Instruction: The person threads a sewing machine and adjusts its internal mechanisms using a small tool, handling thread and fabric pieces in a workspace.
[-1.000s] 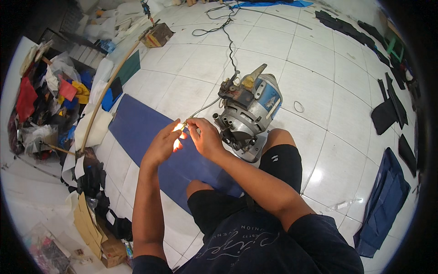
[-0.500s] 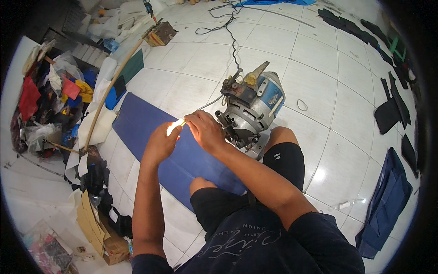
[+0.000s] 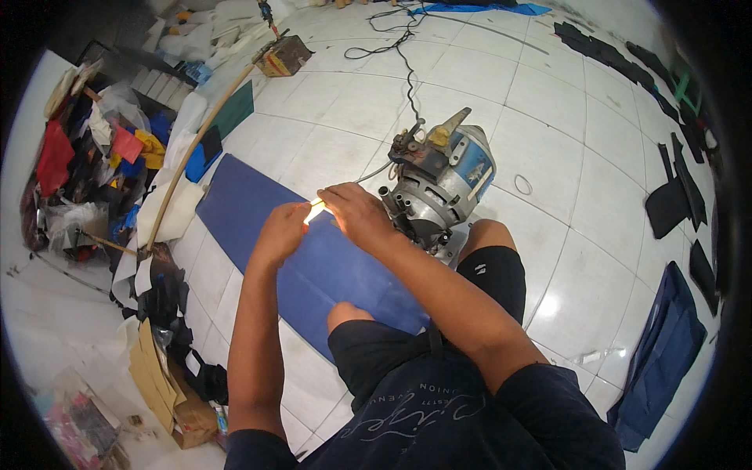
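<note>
My left hand (image 3: 283, 233) and my right hand (image 3: 358, 213) meet over a stack of blue fabric (image 3: 243, 205), fingers closed. Between their fingertips is a small, brightly glowing thing (image 3: 315, 210), white to yellow; glare and my fingers hide its exact kind. Just right of my right hand stands a fabric cutting machine (image 3: 427, 188) with a blue and silver motor housing, close to my knee. A thin grey cable (image 3: 374, 173) runs from the machine toward my right hand, where its end is hidden. The blue fabric lies flat on the floor, partly under my leg.
A black power cord (image 3: 409, 74) trails away from the machine over the white tiles. On the left are a long wooden stick (image 3: 196, 143) and heaped scraps (image 3: 98, 164). Folded dark blue fabric (image 3: 662, 356) and black cut pieces (image 3: 666, 205) lie at the right.
The whole view has shifted slightly. My left hand has turned a little, and the bright thing between my fingertips now shows at a different angle. Both hands stay closed.
</note>
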### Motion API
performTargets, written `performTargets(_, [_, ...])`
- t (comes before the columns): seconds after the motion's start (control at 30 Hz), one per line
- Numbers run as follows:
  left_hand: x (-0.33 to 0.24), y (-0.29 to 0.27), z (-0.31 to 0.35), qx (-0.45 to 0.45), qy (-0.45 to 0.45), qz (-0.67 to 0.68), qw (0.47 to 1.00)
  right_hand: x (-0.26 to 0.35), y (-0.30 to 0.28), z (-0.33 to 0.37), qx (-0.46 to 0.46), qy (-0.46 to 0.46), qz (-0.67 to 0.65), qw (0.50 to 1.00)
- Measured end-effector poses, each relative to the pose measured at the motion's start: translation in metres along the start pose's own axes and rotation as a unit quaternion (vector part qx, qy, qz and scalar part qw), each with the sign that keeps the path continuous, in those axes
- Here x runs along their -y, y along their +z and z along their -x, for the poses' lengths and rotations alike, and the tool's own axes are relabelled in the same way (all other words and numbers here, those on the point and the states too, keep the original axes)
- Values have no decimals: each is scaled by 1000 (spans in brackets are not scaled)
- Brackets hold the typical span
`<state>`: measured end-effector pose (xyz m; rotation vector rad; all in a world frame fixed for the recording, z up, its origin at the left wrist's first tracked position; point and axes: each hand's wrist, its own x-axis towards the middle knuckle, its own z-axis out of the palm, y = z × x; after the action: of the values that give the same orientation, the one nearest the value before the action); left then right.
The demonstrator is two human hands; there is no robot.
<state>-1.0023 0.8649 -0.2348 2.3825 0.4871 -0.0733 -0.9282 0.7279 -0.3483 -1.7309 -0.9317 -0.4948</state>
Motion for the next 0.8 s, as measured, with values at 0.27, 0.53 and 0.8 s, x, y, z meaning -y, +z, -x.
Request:
performTargets(0.27, [26,-7,-14,55,-102,227,967,11,-8,-5,51,88,-6,995])
performTargets(0.53, [22,-3,-4,77,-200,406,888,4,-5,-2,38,7,5,999])
performTargets(0.8, [10,4,2,47,-198,324,924,0,0,0,30,46,-44,998])
